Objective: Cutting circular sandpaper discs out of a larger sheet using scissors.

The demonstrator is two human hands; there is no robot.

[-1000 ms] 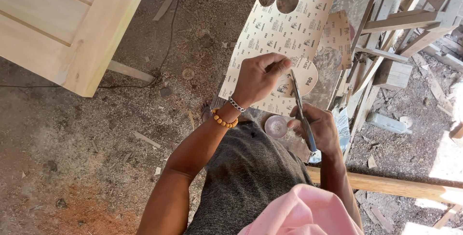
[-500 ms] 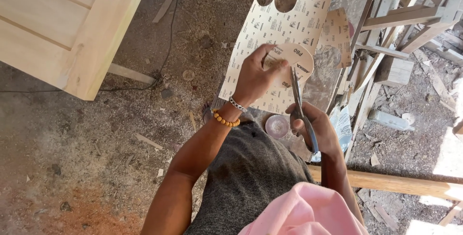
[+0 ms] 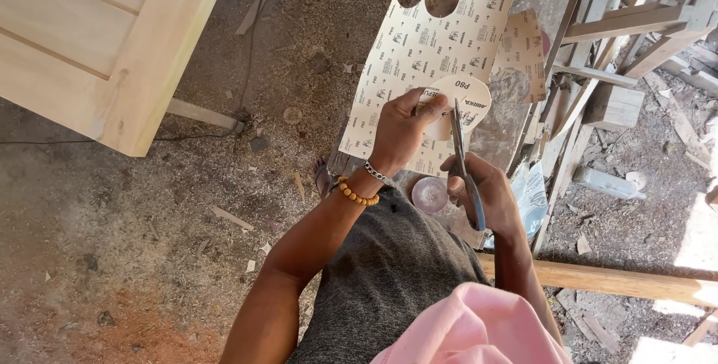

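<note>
My left hand (image 3: 404,132) pinches a round disc of sandpaper (image 3: 465,96), pale paper back up, against a hidden round thing under it. My right hand (image 3: 486,196) grips a pair of blue-handled scissors (image 3: 464,164), blades pointing up along the disc's left edge between the two hands. Behind the disc lies a large pale sandpaper sheet (image 3: 434,35) with rounded cut-outs along its top edge. A beaded bracelet and a metal chain sit on my left wrist.
A pale wooden door panel (image 3: 97,42) fills the upper left over a sawdust floor with a thin black cable (image 3: 254,57). Wooden frames and offcuts (image 3: 621,35) crowd the right. A small round lid (image 3: 429,193) lies below the hands; a timber beam (image 3: 621,283) runs lower right.
My left hand has turned the sandpaper disc round while the scissors stay at its edge. The disc has shifted from below the thumb to up and right of it.
</note>
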